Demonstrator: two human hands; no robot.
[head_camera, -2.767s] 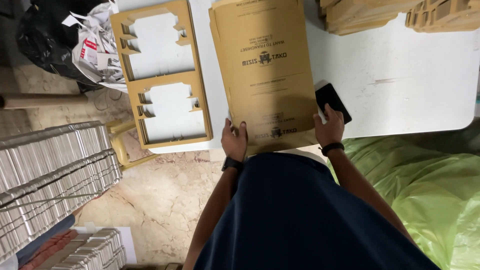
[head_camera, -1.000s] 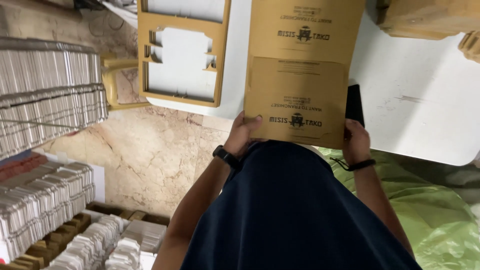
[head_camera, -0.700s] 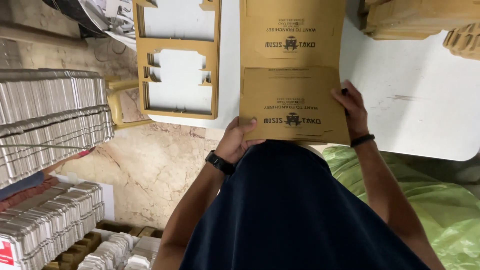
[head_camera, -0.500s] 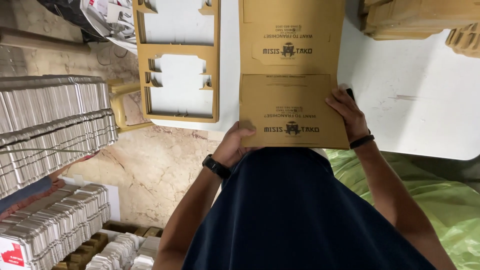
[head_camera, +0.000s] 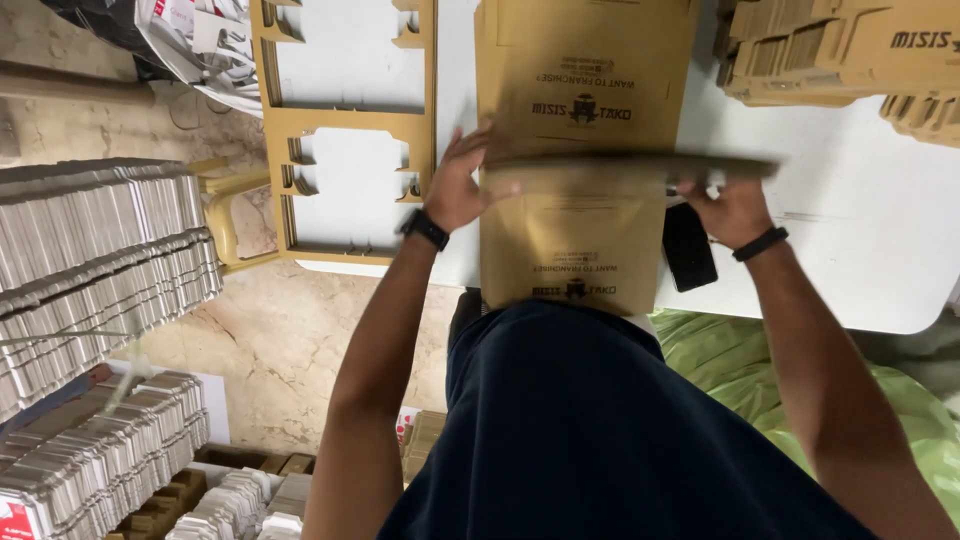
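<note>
Looking down from the head camera, I am seeing both hands gripping one flat brown cardboard sheet (head_camera: 640, 165) that is lifted edge-on, so it is reading as a thin blurred band. Its long axis is running 9 to 3 o'clock across the view, just above the stack of printed cardboard blanks (head_camera: 585, 240) lying on the white counter (head_camera: 860, 240).

The left hand (head_camera: 462, 180) is sitting at the sheet's 9 o'clock end, fingers spread and partly curled over the edge. The right hand (head_camera: 728, 205) is holding near the 3 o'clock end, fingers closed under the sheet; I cannot tell how tightly, since the sheet is covering the fingertips. Both hands are roughly equally near the sheet, one at each end.

A black phone (head_camera: 690, 245) is lying on the counter just beside the stack, at 6 o'clock from the right hand. A die-cut cardboard frame (head_camera: 345, 130) is lying at 9 o'clock from the left hand, well apart from the sheet. More folded cardboard pieces (head_camera: 840, 50) are piled at 1 o'clock.
</note>
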